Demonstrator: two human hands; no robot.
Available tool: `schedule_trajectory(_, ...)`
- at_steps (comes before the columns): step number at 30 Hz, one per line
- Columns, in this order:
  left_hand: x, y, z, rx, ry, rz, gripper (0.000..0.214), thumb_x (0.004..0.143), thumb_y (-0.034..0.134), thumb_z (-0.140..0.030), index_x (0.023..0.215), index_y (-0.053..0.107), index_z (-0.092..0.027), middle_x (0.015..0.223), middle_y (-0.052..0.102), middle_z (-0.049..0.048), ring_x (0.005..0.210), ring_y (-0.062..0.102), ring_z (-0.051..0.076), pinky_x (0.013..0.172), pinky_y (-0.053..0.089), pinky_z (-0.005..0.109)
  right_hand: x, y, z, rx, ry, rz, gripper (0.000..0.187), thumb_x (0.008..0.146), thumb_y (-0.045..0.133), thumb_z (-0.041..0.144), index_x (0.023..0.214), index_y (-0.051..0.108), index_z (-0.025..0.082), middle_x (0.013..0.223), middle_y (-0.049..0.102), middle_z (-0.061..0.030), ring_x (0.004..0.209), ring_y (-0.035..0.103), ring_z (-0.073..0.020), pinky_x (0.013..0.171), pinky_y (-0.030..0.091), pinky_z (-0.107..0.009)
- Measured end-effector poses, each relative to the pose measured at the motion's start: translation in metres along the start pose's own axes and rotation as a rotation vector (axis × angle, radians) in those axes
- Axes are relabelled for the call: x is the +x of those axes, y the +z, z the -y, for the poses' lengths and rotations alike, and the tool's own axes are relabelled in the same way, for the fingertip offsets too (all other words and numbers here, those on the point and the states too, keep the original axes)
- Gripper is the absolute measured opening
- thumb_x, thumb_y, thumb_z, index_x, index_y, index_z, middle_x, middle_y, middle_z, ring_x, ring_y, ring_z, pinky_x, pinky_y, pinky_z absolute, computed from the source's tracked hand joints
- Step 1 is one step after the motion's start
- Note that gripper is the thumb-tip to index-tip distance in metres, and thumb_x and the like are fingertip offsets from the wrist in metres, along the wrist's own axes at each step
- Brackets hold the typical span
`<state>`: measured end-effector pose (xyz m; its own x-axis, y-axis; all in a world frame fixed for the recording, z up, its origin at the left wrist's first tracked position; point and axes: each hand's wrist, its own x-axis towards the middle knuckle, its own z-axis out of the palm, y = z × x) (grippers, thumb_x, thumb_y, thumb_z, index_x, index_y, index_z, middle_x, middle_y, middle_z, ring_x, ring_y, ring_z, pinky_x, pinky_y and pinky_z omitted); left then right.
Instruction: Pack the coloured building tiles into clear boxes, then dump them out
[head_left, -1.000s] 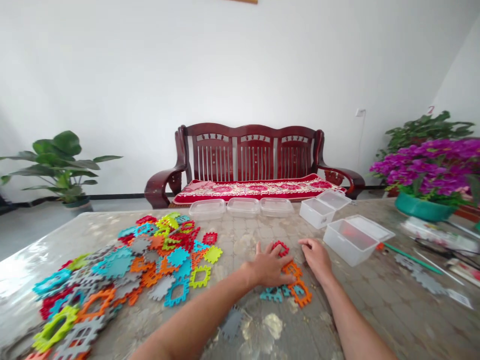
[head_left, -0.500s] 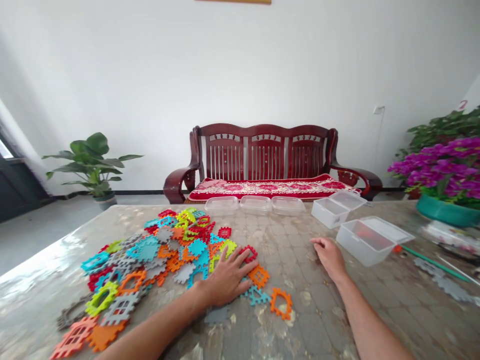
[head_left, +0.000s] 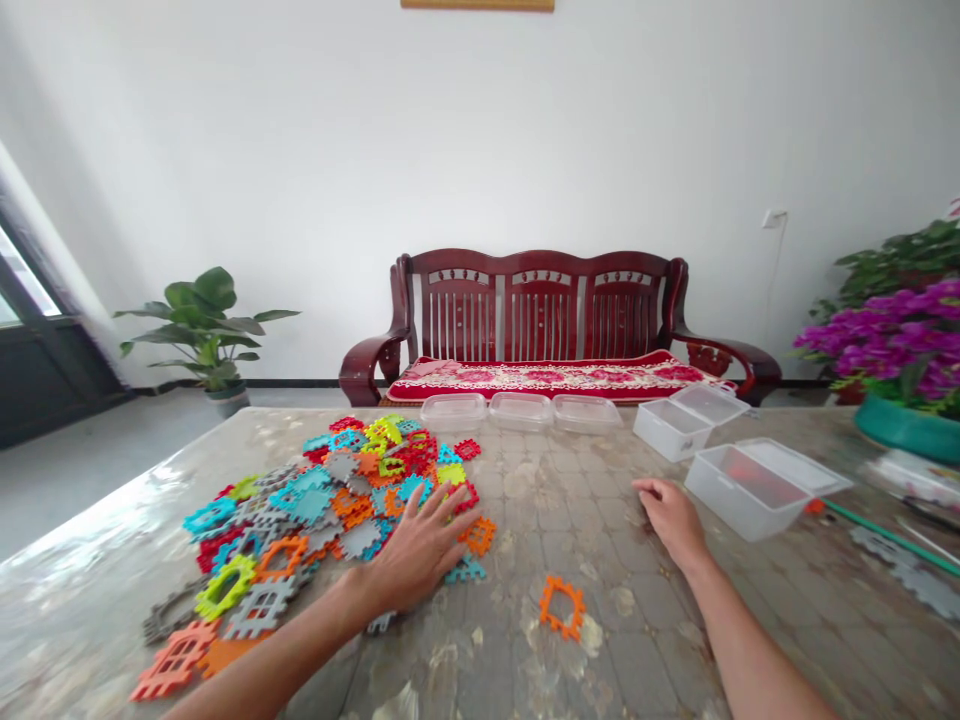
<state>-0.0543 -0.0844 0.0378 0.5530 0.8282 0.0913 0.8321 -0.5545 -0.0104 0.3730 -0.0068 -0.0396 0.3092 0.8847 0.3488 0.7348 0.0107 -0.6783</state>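
My left hand (head_left: 417, 551) lies flat and open, fingers spread, on the right edge of a pile of coloured foam puzzle tiles (head_left: 315, 505). It covers a few tiles; an orange one (head_left: 478, 535) and a teal one (head_left: 465, 571) peek out beside it. A single orange frame tile (head_left: 562, 604) lies alone on the table between my arms. My right hand (head_left: 671, 517) rests on the table with its fingers curled loosely, holding nothing that I can see, close to a clear plastic box (head_left: 757, 487).
Three clear lids (head_left: 520, 411) and another open clear box (head_left: 679, 421) sit at the table's far edge. A purple flower pot (head_left: 904, 375) stands at the right, with grey tiles (head_left: 911, 575) and a green stick (head_left: 885, 537) nearby. A wooden bench (head_left: 544, 325) is behind.
My left hand has swept leftwards, pushing several loose tiles into the pile. One orange frame tile stayed behind. My right hand has hardly moved.
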Motion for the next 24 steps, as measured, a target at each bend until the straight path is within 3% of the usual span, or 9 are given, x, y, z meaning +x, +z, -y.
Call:
schedule_trajectory(2, 0.005, -0.003, -0.032, -0.070, 0.067, -0.009, 0.053, 0.096, 0.045, -0.046, 0.148, 0.035, -0.039, 0.159, 0.030, 0.0053, 0.147, 0.021, 0.033, 0.117, 0.013, 0.062, 0.000, -0.001, 0.001, -0.006, 0.015, 0.005, 0.036, 0.074, 0.044, 0.034, 0.090, 0.073, 0.021, 0.100, 0.072, -0.0059, 0.095, 0.063, -0.0235, 0.086, 0.046, -0.035)
schedule_trajectory(6, 0.017, -0.004, -0.096, -0.215, 0.382, 0.023, 0.065, 0.091, 0.041, -0.064, 0.150, 0.030, -0.037, 0.161, 0.025, 0.0087, 0.148, 0.017, 0.036, 0.114, 0.013, 0.068, -0.001, -0.003, 0.003, -0.017, 0.002, 0.005, 0.037, 0.073, 0.043, 0.035, 0.089, 0.074, 0.021, 0.100, 0.072, -0.0067, 0.095, 0.064, -0.0237, 0.085, 0.046, -0.035)
schedule_trajectory(10, 0.026, 0.007, -0.125, -0.243, 0.483, 0.019, 0.062, 0.092, 0.037, -0.064, 0.148, 0.033, -0.036, 0.158, 0.031, 0.0107, 0.146, 0.024, 0.037, 0.113, 0.016, 0.069, 0.000, -0.004, 0.000, -0.015, -0.032, 0.012, 0.038, 0.073, 0.043, 0.036, 0.089, 0.074, 0.021, 0.099, 0.073, -0.0075, 0.094, 0.064, -0.0244, 0.084, 0.046, -0.035)
schedule_trajectory(14, 0.028, 0.020, -0.116, -0.221, 0.372, 0.002, 0.056, 0.097, 0.032, -0.055, 0.150, 0.030, -0.034, 0.155, 0.037, 0.0102, 0.143, 0.030, 0.035, 0.113, 0.015, 0.069, 0.001, -0.003, -0.003, -0.015, -0.028, 0.014, 0.038, 0.073, 0.044, 0.037, 0.089, 0.074, 0.021, 0.097, 0.073, -0.0074, 0.093, 0.064, -0.0252, 0.084, 0.047, -0.036)
schedule_trajectory(19, 0.032, 0.025, -0.078, -0.106, 0.114, -0.025, 0.052, 0.098, 0.032, -0.049, 0.147, 0.037, -0.031, 0.152, 0.041, 0.0109, 0.143, 0.027, 0.036, 0.114, 0.010, 0.068, 0.001, -0.002, -0.004, -0.004, -0.035, 0.009, 0.037, 0.072, 0.045, 0.037, 0.088, 0.074, 0.021, 0.098, 0.073, -0.0075, 0.095, 0.064, -0.0256, 0.086, 0.047, -0.037)
schedule_trajectory(24, 0.031, 0.028, -0.050, -0.037, -0.101, -0.087, 0.051, 0.098, 0.030, -0.052, 0.141, 0.046, -0.030, 0.147, 0.047, 0.0113, 0.138, 0.034, 0.037, 0.112, 0.016, 0.068, 0.002, -0.002, -0.006, -0.011, -0.029, 0.013, 0.039, 0.072, 0.044, 0.039, 0.089, 0.074, 0.021, 0.099, 0.073, -0.0084, 0.096, 0.064, -0.0263, 0.087, 0.046, -0.038)
